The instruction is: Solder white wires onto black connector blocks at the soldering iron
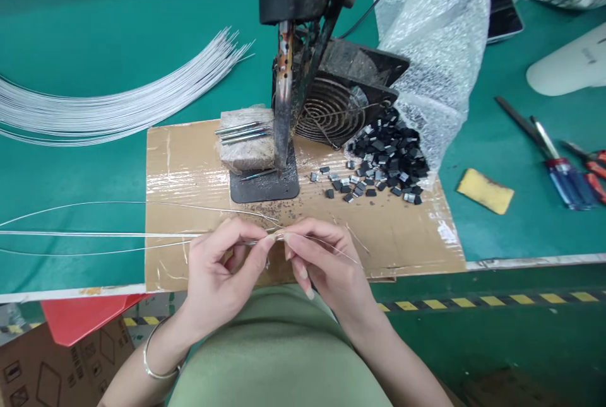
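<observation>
Thin wires (118, 234) are pinched between the fingertips of both hands at the near edge of a taped cardboard sheet (189, 161) on the green surface (95, 35). The left hand (222, 268) is closed on the wires, which trail away toward the surface's left edge; the right hand (322, 265) meets it fingertip to fingertip, closed on the same wires, a short end running off to the right. Beyond the hands, a soldering iron in its stand (284, 110) rises from the cardboard's middle, with a small fan (341, 104) behind it and a pile of small black parts (388, 154) spilling from bubble wrap (435, 47). A bundle of white wires (118, 98) fans across the surface's left side.
</observation>
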Demonstrator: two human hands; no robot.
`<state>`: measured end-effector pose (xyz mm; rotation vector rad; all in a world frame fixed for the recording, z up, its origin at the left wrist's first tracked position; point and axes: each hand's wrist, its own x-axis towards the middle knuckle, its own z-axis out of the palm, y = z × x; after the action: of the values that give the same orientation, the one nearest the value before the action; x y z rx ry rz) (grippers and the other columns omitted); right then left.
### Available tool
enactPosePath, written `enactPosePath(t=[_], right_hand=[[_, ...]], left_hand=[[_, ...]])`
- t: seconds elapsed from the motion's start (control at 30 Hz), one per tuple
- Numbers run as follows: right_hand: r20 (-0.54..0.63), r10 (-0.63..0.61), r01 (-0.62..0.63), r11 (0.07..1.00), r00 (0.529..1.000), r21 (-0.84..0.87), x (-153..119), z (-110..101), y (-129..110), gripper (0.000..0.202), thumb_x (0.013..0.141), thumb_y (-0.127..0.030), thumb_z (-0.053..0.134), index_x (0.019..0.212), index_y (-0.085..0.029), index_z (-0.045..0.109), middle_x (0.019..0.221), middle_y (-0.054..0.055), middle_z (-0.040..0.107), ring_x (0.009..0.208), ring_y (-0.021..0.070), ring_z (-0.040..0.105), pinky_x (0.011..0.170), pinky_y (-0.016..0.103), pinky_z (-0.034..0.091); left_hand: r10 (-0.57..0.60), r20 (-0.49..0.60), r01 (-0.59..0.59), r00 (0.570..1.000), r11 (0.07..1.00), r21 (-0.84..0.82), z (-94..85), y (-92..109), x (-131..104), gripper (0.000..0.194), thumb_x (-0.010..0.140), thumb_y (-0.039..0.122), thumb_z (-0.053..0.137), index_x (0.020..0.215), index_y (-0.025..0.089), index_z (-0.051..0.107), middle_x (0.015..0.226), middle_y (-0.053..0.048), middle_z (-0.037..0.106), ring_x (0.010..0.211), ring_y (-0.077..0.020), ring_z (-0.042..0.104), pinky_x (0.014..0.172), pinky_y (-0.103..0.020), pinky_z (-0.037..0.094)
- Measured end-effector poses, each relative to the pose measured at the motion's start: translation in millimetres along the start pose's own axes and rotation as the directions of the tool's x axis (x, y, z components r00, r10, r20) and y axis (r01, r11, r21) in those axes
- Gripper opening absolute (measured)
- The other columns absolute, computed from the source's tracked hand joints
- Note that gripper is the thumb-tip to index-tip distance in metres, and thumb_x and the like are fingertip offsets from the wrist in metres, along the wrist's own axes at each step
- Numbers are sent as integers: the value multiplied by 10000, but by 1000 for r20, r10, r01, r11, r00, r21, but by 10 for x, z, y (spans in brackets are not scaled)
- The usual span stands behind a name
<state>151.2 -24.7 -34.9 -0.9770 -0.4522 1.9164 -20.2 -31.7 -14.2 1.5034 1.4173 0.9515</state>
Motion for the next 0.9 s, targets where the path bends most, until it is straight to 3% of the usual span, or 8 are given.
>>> enactPosePath(t=[0.2, 0.43, 0.63, 0.77, 0.9], right_hand=[[-21, -8, 9, 999, 1000, 38, -1, 30, 18, 127, 803, -336, 850, 783, -213, 822, 626, -21, 664, 376, 58, 516, 305, 142, 437], [-58, -28, 33, 995, 998, 94, 14, 73, 82, 114, 782, -334, 854, 787, -223, 827, 620, -28, 669, 360, 58, 509, 291, 143, 437], [-62, -59, 65, 992, 996, 108, 6, 102, 112, 81, 810, -319, 836, 812, -238, 838, 624, -34, 667, 359, 50, 505, 295, 136, 437], [-51, -78, 80, 996, 996, 28, 1, 50, 112, 108, 836, -344, 825, 843, -237, 838, 650, -27, 677, 378, 63, 532, 314, 158, 472], [10, -173, 172, 974, 985, -150, 11, -35, 16, 105, 877, -327, 800, 858, -234, 844, 701, -6, 696, 412, 81, 586, 346, 179, 512]], left_hand=[[25, -35, -24, 999, 999, 28, 38, -24, -19, 63, 940, 181, 712, 885, 207, 726, 663, 23, 603, 525, -85, 456, 483, -239, 337], [-15, -88, 14, 996, 1000, -18, 99, -30, -39, 97, 946, 228, 709, 860, 190, 728, 694, -5, 642, 562, -106, 537, 490, -234, 387], [-52, -109, 45, 993, 997, -64, 130, 1, -28, 114, 940, 226, 716, 834, 186, 723, 642, 7, 628, 532, -94, 513, 475, -217, 371], [-96, -102, 83, 990, 989, -125, 130, 48, 9, 128, 931, 231, 720, 813, 181, 714, 598, 16, 616, 492, -82, 463, 446, -205, 324], [-145, -51, 133, 988, 973, -187, 102, 79, 37, 150, 927, 244, 727, 792, 184, 701, 589, 23, 597, 481, -76, 430, 439, -202, 294]])
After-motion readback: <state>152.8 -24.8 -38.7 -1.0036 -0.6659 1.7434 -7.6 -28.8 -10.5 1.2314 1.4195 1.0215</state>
